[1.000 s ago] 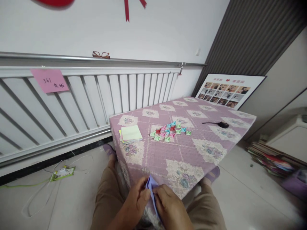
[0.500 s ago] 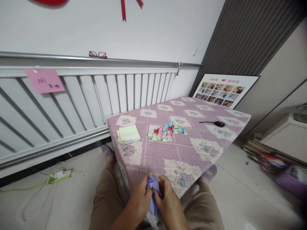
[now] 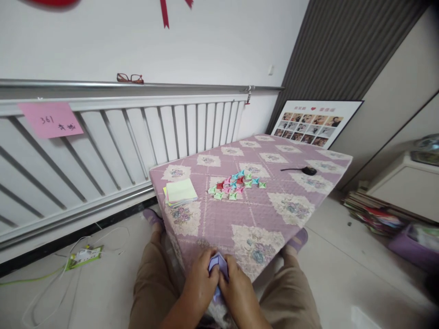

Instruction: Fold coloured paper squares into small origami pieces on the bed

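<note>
Both my hands pinch a piece of purple folding paper (image 3: 218, 262) over the near corner of the table. My left hand (image 3: 201, 279) grips its left side, and my right hand (image 3: 238, 283) grips its right side, thumbs close together in the middle. The paper is partly folded, and the fingers hide much of it. Beyond the hands, several small folded paper pieces (image 3: 233, 184) in green, red, pink and blue sit grouped on the tablecloth. To their left lies a stack of square paper sheets (image 3: 181, 191), pale green on top.
A floral purple tablecloth (image 3: 219, 224) covers the table. A black ladle-like utensil (image 3: 308, 171) lies at its far right. Behind stands a white radiator (image 3: 164, 130), with glasses (image 3: 130, 78) on the pipe above. A power strip (image 3: 84, 257) with cables is on the floor at left.
The purple paper's lower part is now mostly covered by my hands, and its upper end looks more opened. My thumbs sit closer together. The view has shifted slightly to the right.
</note>
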{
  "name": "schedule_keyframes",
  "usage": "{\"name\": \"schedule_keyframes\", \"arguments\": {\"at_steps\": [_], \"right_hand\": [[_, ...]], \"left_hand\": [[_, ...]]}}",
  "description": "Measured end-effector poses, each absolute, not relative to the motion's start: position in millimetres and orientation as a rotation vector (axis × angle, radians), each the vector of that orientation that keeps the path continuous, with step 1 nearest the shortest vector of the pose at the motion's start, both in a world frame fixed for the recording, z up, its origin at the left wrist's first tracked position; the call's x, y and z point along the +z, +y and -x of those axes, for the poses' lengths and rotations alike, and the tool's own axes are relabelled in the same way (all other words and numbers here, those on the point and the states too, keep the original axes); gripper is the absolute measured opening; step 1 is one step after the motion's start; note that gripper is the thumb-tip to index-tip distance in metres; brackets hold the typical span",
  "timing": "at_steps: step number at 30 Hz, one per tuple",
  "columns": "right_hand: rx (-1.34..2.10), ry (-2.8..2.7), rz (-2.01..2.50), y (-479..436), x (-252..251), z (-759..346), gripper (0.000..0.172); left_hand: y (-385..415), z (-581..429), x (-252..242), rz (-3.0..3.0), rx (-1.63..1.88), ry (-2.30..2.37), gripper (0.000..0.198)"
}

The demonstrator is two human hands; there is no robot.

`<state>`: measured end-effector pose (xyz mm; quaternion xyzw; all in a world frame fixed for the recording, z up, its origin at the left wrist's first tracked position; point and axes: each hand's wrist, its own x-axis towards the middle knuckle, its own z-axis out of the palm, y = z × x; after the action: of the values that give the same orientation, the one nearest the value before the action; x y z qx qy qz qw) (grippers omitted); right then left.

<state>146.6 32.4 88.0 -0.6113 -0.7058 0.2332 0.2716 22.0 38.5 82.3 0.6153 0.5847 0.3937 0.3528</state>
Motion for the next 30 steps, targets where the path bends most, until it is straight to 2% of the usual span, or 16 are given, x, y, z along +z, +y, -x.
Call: {"name": "schedule_keyframes", "arguments": {"at_steps": [5, 12, 22, 30], "right_hand": [[0.582, -1.942, 1.671, 34.0, 87.5, -147.1, 0.019], [0.714, -1.869, 1.698, 36.6, 85.4, -155.6, 0.021], [0.775, -1.8, 1.602, 38.6, 83.4, -158.1, 0.014], [0.819, -1.718, 1.496, 38.9, 89.0, -156.0, 0.023]], "left_hand": [[46.2, -20.2, 80.4, -1.689, 0.953, 1.564, 0.025], [47.3, -19.9, 77.7, -1.829, 0.845, 1.589, 0.032], [46.8, -23.1, 81.2, -1.861, 0.744, 1.585, 0.035], [40.9, -27.2, 88.4, -1.881, 0.784, 1.562, 0.045]]}}
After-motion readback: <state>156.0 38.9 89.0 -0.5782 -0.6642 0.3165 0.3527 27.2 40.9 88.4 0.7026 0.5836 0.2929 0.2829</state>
